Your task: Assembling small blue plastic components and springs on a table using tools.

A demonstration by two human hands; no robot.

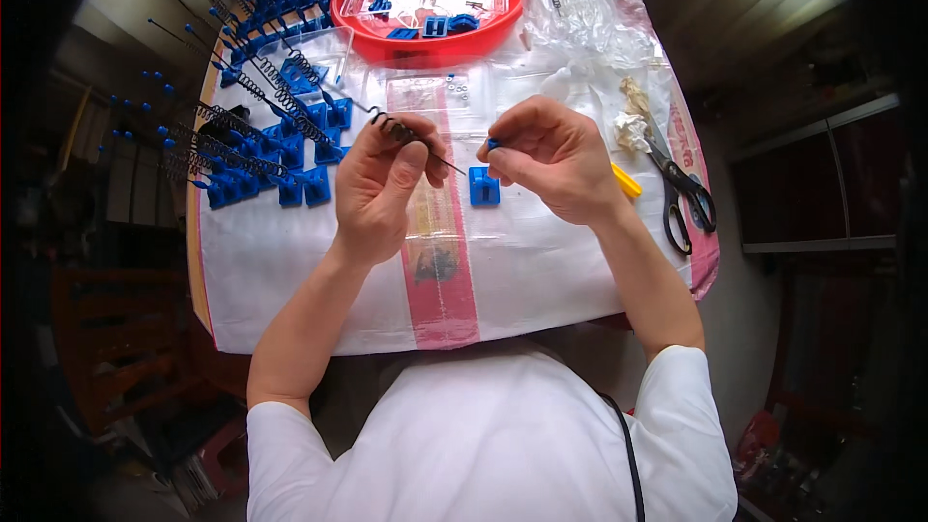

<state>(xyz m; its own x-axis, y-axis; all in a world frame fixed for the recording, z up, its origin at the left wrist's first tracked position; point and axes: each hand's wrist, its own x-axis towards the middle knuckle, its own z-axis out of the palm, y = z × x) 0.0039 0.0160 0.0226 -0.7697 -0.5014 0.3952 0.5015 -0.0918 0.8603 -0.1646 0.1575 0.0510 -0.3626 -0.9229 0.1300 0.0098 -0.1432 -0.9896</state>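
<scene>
My left hand (379,188) is closed around a black coiled wire spring (389,124); the straight end of the wire sticks out past the thumb to the right. Facing it, my right hand (556,162) pinches a small blue piece (493,144), mostly hidden by the fingertips. A gap separates the wire's tip from that piece. Below the right fingertips, a square blue plastic base (484,191) lies on the white table cover (541,275).
Many blue bases with black springs (280,150) crowd the left side, their wires sticking up. A red basin (425,56) at the back holds a clear divided tray and blue parts. At right lie black-handled scissors (679,188), a yellow handle (626,181), crumpled tissue (633,130) and plastic bags (590,5).
</scene>
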